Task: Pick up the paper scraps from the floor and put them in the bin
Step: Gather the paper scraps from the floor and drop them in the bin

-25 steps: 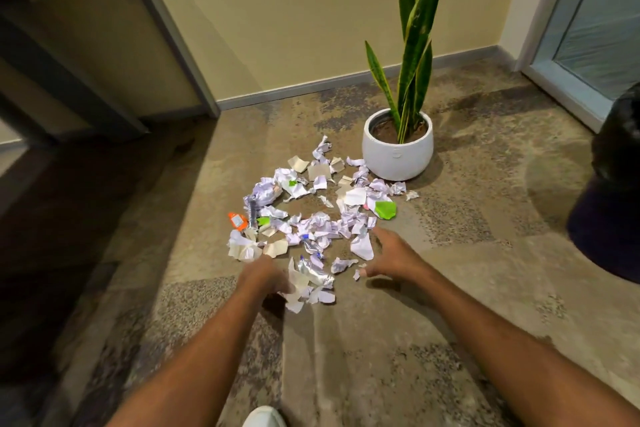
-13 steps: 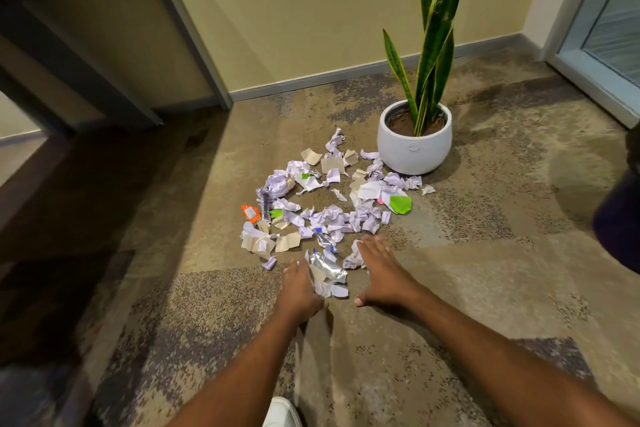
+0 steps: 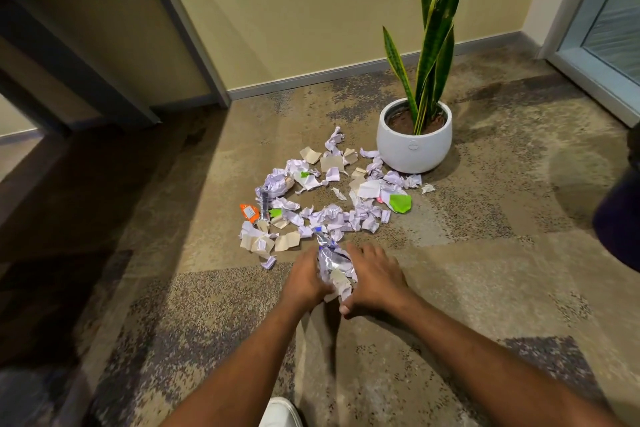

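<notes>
Several crumpled white, beige, green and orange paper scraps (image 3: 325,204) lie scattered on the patterned carpet in front of me. My left hand (image 3: 303,279) and my right hand (image 3: 375,276) press from both sides on a bunch of scraps (image 3: 334,269) at the near edge of the pile, squeezing it between them. The fingers of both hands curve round the bunch. A dark rounded shape (image 3: 620,215) at the right edge may be the bin; only part of it shows.
A white pot with a tall snake plant (image 3: 414,139) stands just behind the pile on the right. A yellow wall with a skirting board runs behind. A door frame (image 3: 187,24) is at the left, a glass door (image 3: 609,21) at the right. My white shoe (image 3: 280,412) shows at the bottom.
Both hands have swept inward from either side of the pile's near edge. They now meet round a gathered bunch of scraps that lay loose on the carpet before.
</notes>
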